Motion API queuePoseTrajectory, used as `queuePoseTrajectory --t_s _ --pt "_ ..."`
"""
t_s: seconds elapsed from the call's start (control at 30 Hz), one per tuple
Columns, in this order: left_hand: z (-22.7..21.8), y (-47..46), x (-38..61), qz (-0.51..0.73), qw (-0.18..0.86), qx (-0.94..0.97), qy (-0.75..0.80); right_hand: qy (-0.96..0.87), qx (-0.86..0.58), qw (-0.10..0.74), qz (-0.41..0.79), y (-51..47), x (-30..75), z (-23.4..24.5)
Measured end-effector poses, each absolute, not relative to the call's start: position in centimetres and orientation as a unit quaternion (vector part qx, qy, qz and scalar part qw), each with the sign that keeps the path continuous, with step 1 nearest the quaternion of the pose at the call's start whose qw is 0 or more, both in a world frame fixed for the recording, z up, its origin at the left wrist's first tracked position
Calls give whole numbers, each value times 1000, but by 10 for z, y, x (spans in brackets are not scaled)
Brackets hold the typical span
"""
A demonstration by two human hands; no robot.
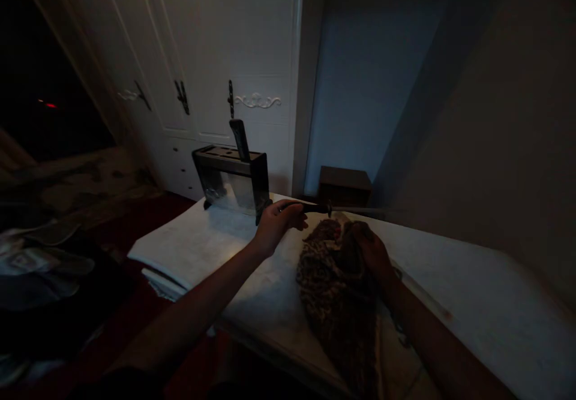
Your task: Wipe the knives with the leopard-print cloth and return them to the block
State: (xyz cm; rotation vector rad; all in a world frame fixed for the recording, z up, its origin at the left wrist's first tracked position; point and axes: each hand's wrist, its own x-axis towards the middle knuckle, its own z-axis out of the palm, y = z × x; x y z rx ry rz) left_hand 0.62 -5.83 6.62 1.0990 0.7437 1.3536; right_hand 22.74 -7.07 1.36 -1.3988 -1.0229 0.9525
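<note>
My left hand [276,226] is closed around the dark handle of what looks like a sharpening steel [315,208]. Beyond a small guard, its thin rod points right, blurred and faint against the table. My right hand [369,244] grips the top of a brown patterned cloth [324,286], just below the rod. The cloth hangs down over the near edge of the table. Whether cloth and rod touch, I cannot tell. Behind my left hand stands a black knife block [229,154] with clear sides, and one black-handled knife [240,139] sticks up from it.
The white-covered table [180,238] runs across the view. A long pale strip [425,295] lies beside my right forearm. Behind are a white wardrobe [265,40] and a small brown cabinet [345,179]. Dim piled fabric [40,262] is at left, above a red floor [112,334].
</note>
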Motion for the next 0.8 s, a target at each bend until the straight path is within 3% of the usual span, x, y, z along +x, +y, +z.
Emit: queuePoseTrajectory --t_s 0.33,0.57,0.8 --pt "180 -65 -85 651 462 527 292 -439 -649 474 402 -60 243 0" --pt "265 -54 -145 687 359 543 322 -439 -643 503 376 -55 245 -15" --pt "338 -26 -181 727 168 542 387 -458 -594 557 356 -73 229 -9"
